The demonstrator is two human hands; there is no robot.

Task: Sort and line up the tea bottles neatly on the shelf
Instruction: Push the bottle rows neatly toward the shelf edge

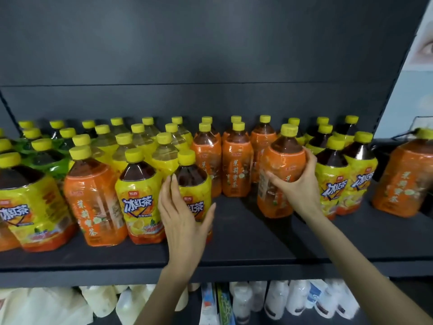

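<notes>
On a dark shelf [246, 233], a person's right hand [298, 187] grips an orange bottle [282, 158] of dark tea. Its fingers [310, 164] curl round the bottle's right side and the thumb lies across the label. The bottle stands upright near the middle of the shelf, just left of the yellow group [337, 184], whose labels are yellow over dark tea.

The left hand [185, 224] rests against a yellow bottle [191, 179] at the front. The fingers are straight and point up along the bottle's left side, the thumb is spread to the right of the label, and nothing is clasped. That bottle is upright and touches a matching neighbour [140, 202] on its left.

Further left in the front row stand an orange-labelled one [93, 200] and a large yellow one [25, 207] at the picture's edge. Behind them are pale bottles [140, 146] with yellow labels, and green bottles [46, 160] fill the back left corner. An orange row [236, 174] lines the back at centre, and a lone orange bottle stands far right [403, 177]. Every cap in view is yellow.

White packs [281, 299] sit on the level below. A poster [424, 43] showing an eye hangs at the upper right.
</notes>
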